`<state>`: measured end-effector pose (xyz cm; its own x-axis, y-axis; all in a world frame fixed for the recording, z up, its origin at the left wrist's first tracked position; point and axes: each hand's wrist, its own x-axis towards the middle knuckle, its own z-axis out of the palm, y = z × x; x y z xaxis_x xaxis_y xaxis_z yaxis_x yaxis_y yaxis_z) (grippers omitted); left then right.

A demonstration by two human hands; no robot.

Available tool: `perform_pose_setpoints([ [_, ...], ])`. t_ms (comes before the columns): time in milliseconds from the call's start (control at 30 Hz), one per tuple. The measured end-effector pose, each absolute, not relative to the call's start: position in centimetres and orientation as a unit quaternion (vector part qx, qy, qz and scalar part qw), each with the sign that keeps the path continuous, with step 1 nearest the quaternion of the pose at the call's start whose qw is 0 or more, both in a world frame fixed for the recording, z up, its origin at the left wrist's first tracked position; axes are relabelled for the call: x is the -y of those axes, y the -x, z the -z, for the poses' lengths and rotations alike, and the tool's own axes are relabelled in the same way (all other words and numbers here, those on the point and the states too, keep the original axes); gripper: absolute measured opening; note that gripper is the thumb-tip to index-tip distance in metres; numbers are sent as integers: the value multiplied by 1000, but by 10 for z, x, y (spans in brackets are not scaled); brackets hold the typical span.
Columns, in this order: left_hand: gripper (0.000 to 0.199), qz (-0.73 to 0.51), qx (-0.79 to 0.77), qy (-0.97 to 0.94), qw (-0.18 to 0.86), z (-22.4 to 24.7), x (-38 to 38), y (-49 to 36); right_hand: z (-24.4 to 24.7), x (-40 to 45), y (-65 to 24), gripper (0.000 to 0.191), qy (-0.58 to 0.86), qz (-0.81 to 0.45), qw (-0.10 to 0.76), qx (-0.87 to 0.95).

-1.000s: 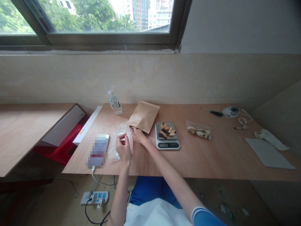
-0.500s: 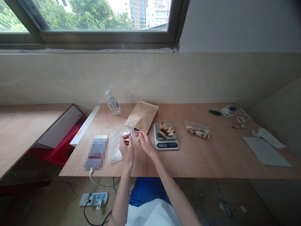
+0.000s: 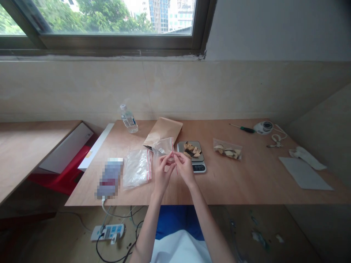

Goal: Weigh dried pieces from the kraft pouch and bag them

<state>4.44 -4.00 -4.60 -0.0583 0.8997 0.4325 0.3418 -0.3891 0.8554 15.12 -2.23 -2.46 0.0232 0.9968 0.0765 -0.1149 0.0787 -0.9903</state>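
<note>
Between both hands is a small clear zip bag (image 3: 162,146) with a red seal line, raised above the table. My left hand (image 3: 164,168) pinches it near the red edge. The fingers of my right hand (image 3: 184,166) are closed on the same edge, close beside the left fingertips. Left of them lies a stack of clear zip bags (image 3: 137,168), flat on the table. Just beyond the right hand, a kitchen scale (image 3: 199,167) carries dried brown and black slices (image 3: 192,149); the hand hides part of the scale.
A brown paper pouch (image 3: 164,130) and a water bottle (image 3: 128,119) stand behind the hands. On the right are a filled zip bag (image 3: 227,149), a screwdriver (image 3: 246,129), a white camera (image 3: 263,127) and a white sheet (image 3: 305,174). A pixelated, cabled device (image 3: 109,179) lies left.
Both hands have moved right with one zip bag, apart from the stack, and are now close together on its red edge. The view has shifted slightly.
</note>
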Motion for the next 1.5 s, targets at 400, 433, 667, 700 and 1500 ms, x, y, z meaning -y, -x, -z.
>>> perform_pose_setpoints([
  [400,11,-552,-542,-620,130,44,40,-43,29,25,-168,32,487,-514,515,484],
  [433,11,-561,-549,-606,130,41,40,-43,31,25,-175,34,507,-501,513,477],
  [667,11,-606,-549,-556,149,28,40,-39,28,26,-229,42,553,-446,478,516],
  [700,10,-607,-544,-558,157,27,40,-40,28,25,-235,42,552,-421,480,537],
  [1500,18,-582,-564,-522,266,26,41,-63,75,-7,-275,27,648,-96,382,653],
])
